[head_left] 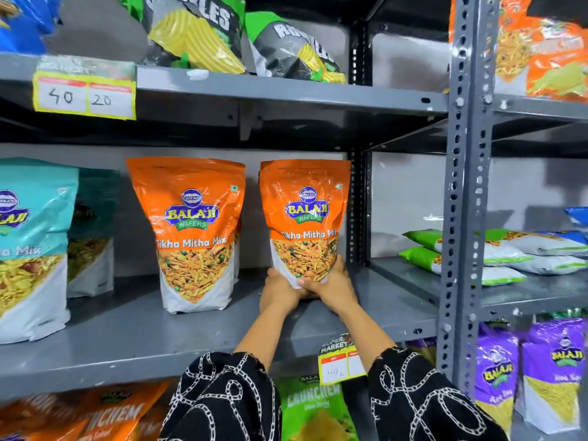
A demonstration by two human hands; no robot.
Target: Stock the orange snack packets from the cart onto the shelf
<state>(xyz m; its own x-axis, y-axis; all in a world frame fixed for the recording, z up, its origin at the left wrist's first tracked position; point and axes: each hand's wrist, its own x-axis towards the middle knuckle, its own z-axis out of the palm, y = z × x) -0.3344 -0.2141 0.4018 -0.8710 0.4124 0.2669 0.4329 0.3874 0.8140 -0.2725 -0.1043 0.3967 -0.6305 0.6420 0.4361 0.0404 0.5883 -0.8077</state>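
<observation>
Head view: only camera; all notes come from it.
Packet in hand: orange Tikha Mitha Mix packet (pixel 305 218), upright at the right end of the grey middle shelf (pixel 127 338), close to the black rear upright (pixel 358 202).
Left hand (pixel 280 289): cups the packet's lower left corner; fingers wrapped against its base.
Right hand (pixel 334 286): holds the lower right corner, fingers (pixel 339 262) curled up the side; both hands are clamped on the packet.
Contact with shelf: cannot tell whether the base already rests on the shelf, since the hands hide it.
Neighbour: second orange Tikha Mitha Mix packet (pixel 194 233) stands free to the left, a clear gap between the two.
Orientation: long axis vertical, sealed top edge up, printed face out toward the aisle, leaning slightly.
Other stock: teal mix packets (pixel 31 246) at far left.
Cart: not in view.
Risk one: letting go before the gusset base sits flat would probably tip the packet forward off the shelf, as it is top-heavy.
Risk two: pushing further right could snag a corner on the upright.
Risk three: a sideways nudge might topple the neighbour.
</observation>
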